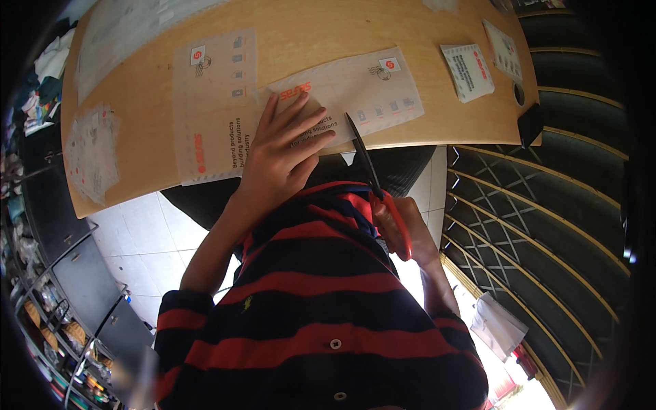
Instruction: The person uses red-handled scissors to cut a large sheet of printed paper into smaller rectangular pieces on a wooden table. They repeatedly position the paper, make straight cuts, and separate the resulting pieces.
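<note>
My left hand (277, 154) lies flat with fingers spread on a translucent, printed plastic sheet (348, 85), pressing it to the wooden table near its front edge. The sheet lies at a slant, with orange and black print. In my right hand (406, 225) is a pair of scissors (367, 164) with red handles and dark blades. Their tips point away from me and lie over the sheet's near edge; whether they cut into it I cannot tell. A second printed sheet (212, 102) lies left of my left hand, partly beneath the first.
The wooden table (147, 113) carries a crumpled plastic piece (92, 154) at left and a large translucent sheet (126, 41) at far left. Two small printed pieces (468, 72) lie at right, near a round hole. A folding metal gate (526, 184) stands on the right, dark cabinets (82, 280) on the left.
</note>
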A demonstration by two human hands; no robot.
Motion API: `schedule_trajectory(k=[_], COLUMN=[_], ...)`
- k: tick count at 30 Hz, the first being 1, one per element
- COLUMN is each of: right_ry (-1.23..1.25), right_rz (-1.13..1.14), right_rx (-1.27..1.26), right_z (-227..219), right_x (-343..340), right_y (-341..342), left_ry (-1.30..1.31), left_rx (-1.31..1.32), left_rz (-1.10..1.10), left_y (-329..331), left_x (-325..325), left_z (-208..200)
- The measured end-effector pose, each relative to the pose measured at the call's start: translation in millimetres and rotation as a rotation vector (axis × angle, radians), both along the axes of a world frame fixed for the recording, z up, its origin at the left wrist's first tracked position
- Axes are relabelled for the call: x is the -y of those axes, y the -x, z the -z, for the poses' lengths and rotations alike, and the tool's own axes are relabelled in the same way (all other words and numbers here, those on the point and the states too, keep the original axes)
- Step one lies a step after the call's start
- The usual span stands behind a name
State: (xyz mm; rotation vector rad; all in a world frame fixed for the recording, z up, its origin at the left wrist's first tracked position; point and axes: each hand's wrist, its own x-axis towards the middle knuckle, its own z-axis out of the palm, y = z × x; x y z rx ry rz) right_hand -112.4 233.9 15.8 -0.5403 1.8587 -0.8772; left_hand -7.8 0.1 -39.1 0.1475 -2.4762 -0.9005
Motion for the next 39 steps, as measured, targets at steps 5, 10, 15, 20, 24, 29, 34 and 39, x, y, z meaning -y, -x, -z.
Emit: schedule_trajectory(k=[5,10,15,20,24,29,34,39], right_ry=[0.108,0.118,0.096,0.093,0.136,0.113,0.060,-0.004], right_rz=[-0.130,-0.170,-0.100,0.018,0.048,0.014,0.007,-0.002], right_rx=[-0.094,-0.127,-0.077,0.003,-0.121,-0.045,-0.043,-0.174], right_z=[5,7,6,16,27,23,18,23], right_x=[-1,1,7,4,5,15,24,24], right_y=[5,8,8,1,-9,-8,-5,-5], left_ry=[0.001,-0.012,-0.038,-0.035,-0.039,-0.030,-0.029,-0.027], left_rx=[0.003,-0.010,-0.010,-0.015,-0.023,-0.029,-0.031,-0.038], left_rz=[0.007,0.036,0.052,0.051,0.072,0.100,0.096,0.083], left_y=[-1,-2,-3,-3,-4,-4,-4,-4], left_x=[0,0,0,0,1,0,0,-1], left_z=[-1,-1,-1,0,0,-3,-1,0])
